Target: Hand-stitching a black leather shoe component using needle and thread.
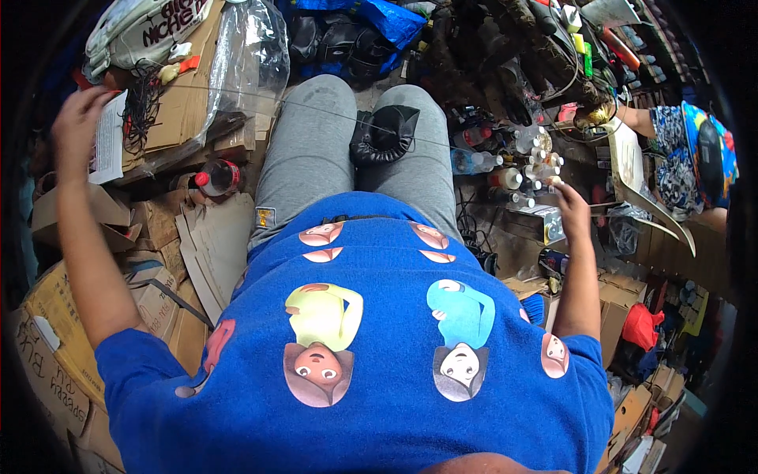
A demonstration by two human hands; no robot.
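Note:
A dark thread [320, 112] stretches across my lap, running toward my hands on both sides. On my thighs sits a small black leather piece [382, 136] with a gathered, puckered rim, and the thread passes over or through it; which of the two I cannot tell. Far out to the left, my left hand [76, 126] is raised with its fingers pinched together at the thread's end. My right hand [576, 209] is out to the right beside several bottles, its fingers closed toward the thread's other end. The thread's last stretch at each hand is too thin to follow.
At left lie cardboard [185, 110], a bundle of black cords [143, 110], clear plastic [249, 59] and a red-capped bottle [218, 179]. Bottles [505, 178] stand at right, near a curved pale frame [632, 170]. Another person's patterned clothing [675, 150] shows beyond. Black items lie ahead.

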